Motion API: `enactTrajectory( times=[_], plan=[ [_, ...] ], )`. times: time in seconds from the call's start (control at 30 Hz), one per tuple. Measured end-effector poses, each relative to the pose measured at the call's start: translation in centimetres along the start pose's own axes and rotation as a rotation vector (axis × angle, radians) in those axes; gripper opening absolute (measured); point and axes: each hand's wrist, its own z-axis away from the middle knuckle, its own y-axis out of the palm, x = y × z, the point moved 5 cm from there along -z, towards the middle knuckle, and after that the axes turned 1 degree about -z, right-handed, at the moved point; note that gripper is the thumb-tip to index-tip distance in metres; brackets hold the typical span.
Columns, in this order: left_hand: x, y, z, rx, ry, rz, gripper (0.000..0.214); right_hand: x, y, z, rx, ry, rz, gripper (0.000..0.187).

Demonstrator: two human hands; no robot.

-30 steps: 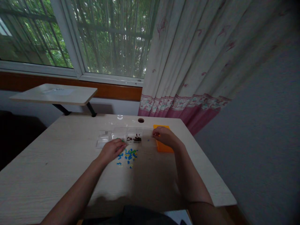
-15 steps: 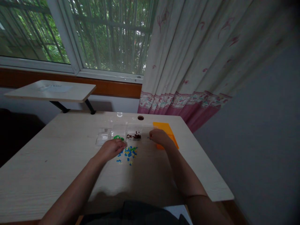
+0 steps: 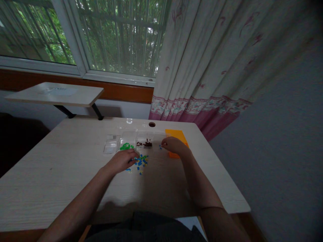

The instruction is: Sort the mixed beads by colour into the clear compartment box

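My left hand [image 3: 123,160] reaches over the near-left side of a pile of small blue, yellow and green pieces [image 3: 141,160] on the table. Its fingers are slightly apart at the edge of the pile, with nothing visible in them. My right hand [image 3: 174,145] is held over the rightmost clear compartment [image 3: 156,137], its fingertips drawn together; what they hold, if anything, is hidden. A few small blue pieces [image 3: 160,147] lie just beside these fingertips. Green pieces [image 3: 126,146] and dark brown pieces [image 3: 147,144] lie in two other clear compartments.
An orange tray [image 3: 179,134] lies partly under my right hand. At the left end of the row is a clear box [image 3: 110,147]. A raised shelf [image 3: 83,95] stands at the table's back left, and a curtain [image 3: 194,101] hangs behind. The tabletop has a round hole [image 3: 151,124].
My left hand has moved slightly right onto the pile, and its fingers have parted. My right hand has shifted slightly right, leaving blue pieces visible beside its fingertips. The view has tilted a little.
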Motion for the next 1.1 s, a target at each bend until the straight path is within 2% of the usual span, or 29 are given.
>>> enactTrajectory(
  times=[0.13, 0.3, 0.47, 0.8, 1.1],
  plan=[
    [-0.4, 0.4, -0.2, -0.019, -0.004, -0.035, 0.024, 0.9, -0.8, 1.0, 0.051, -0.093, -0.142, 0.030],
    [-1.0, 0.4, -0.4, -0.070, -0.016, -0.087, 0.024, 1.8, -1.5, 2.0, 0.034, -0.130, -0.165, 0.035],
    [-1.2, 0.5, -0.5, -0.068, -0.055, -0.077, 0.021, 2.3, -1.6, 2.6, 0.051, -0.172, -0.184, 0.038],
    [-1.1, 1.3, -0.6, -0.101, -0.084, -0.024, 0.013, 2.7, -1.9, 3.4, 0.038, -0.169, -0.179, 0.039],
    [-1.2, 1.0, -0.6, -0.097, -0.095, -0.057, 0.016, 3.0, -2.0, 3.7, 0.030, -0.184, -0.173, 0.037]
  ],
)
